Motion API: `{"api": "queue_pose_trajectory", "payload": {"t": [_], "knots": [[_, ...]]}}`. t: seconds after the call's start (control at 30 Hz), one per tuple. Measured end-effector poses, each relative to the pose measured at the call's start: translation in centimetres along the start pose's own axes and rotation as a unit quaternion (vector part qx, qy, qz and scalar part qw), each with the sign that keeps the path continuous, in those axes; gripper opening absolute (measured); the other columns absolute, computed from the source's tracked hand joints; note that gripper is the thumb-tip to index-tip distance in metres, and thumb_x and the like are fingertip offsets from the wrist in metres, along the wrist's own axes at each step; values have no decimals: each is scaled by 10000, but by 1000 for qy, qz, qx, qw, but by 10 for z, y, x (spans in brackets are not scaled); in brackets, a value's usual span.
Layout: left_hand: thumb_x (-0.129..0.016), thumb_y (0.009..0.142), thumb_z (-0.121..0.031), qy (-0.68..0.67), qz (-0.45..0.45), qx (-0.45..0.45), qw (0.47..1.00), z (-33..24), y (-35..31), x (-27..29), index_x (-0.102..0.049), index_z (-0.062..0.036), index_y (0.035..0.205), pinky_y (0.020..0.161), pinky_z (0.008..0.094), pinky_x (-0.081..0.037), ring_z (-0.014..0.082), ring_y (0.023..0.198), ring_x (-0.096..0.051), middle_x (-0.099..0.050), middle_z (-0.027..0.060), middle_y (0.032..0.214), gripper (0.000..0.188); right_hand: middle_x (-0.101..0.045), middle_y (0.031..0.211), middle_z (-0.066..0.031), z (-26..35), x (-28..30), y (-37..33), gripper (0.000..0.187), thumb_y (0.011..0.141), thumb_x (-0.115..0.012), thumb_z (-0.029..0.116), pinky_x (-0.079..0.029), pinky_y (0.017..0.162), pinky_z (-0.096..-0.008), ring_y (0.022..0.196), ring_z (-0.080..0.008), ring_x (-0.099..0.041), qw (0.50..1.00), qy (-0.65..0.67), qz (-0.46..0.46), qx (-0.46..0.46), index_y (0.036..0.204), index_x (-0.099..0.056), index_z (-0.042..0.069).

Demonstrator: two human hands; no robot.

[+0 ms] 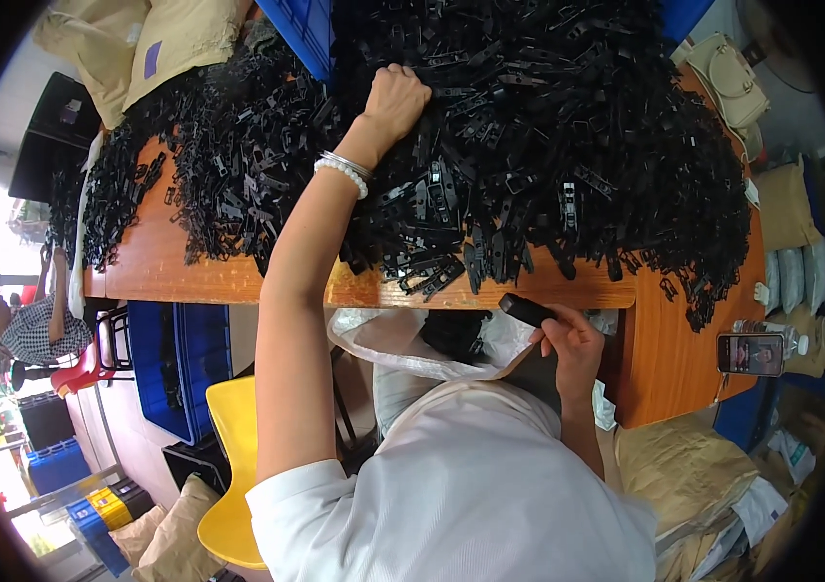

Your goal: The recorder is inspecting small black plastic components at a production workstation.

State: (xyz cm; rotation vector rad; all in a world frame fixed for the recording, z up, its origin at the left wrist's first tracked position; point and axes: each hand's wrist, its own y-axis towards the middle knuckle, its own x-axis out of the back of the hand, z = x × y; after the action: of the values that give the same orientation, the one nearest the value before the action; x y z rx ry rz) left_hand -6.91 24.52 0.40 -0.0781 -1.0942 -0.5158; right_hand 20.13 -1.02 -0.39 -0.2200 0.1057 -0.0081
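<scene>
A large heap of small black plastic parts (539, 145), long and narrow with slots, covers the wooden table (228, 281). My left hand (398, 100), with a pearl-bead bracelet and a thin bangle at the wrist, reaches far into the heap. Its fingers curl down among the parts; whatever they grip is hidden. Near the table's front edge, my right hand (572, 341) pinches one black plastic part (527, 310) by its end, tilted and clear of the heap. Below the edge hangs an open white plastic bag (388, 354), with more black parts inside.
Blue crates (301, 34) stand at the back, and another blue crate (165, 369) is below left, beside a yellow chair (228, 475). A phone (750, 354) and a clear bottle (795, 339) lie at the right. Brown sacks (674, 466) surround the table. Another person (39, 330) sits far left.
</scene>
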Motion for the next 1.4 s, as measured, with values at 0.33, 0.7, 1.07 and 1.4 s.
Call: {"api": "queue_pose_trajectory", "payload": {"t": [0.33, 0.7, 1.07, 1.4], "knots": [[-499, 727, -150, -1, 1, 31, 1000, 0, 7, 9, -635, -64, 697, 635, 305, -442, 223, 796, -541, -579, 100, 831, 164, -593, 655, -105, 8, 2, -6, 229, 797, -544, 53, -368, 475, -186, 514, -81, -475, 1000, 8, -3, 5, 985, -547, -77], [-591, 728, -157, -205, -264, 182, 925, -3, -71, 50, -585, -48, 734, 476, 329, -454, 272, 531, -548, -545, 96, 659, 109, -590, 664, -102, -1, 3, 3, 231, 799, -547, 42, -371, 494, -186, 526, -79, -481, 999, 5, 32, 1, 1005, -549, -65], [-428, 795, 62, -856, 19, 200, 477, -108, -182, 123, -512, 111, 1049, 574, 232, -507, 172, 635, -627, -611, 126, 733, 272, -520, 861, -70, 24, -23, 18, 197, 765, -566, -43, -429, 550, -191, 635, -110, -563, 969, -57, 122, 208, 961, -573, -61], [-504, 750, 18, -750, 10, 148, 644, -121, -215, 140, -558, 51, 980, 522, 179, -436, 96, 575, -599, -613, 67, 648, 238, -557, 859, -83, 24, -28, -8, 196, 727, -622, -21, -445, 601, -206, 686, -127, -548, 917, -207, 90, 328, 920, -590, -25]]}}
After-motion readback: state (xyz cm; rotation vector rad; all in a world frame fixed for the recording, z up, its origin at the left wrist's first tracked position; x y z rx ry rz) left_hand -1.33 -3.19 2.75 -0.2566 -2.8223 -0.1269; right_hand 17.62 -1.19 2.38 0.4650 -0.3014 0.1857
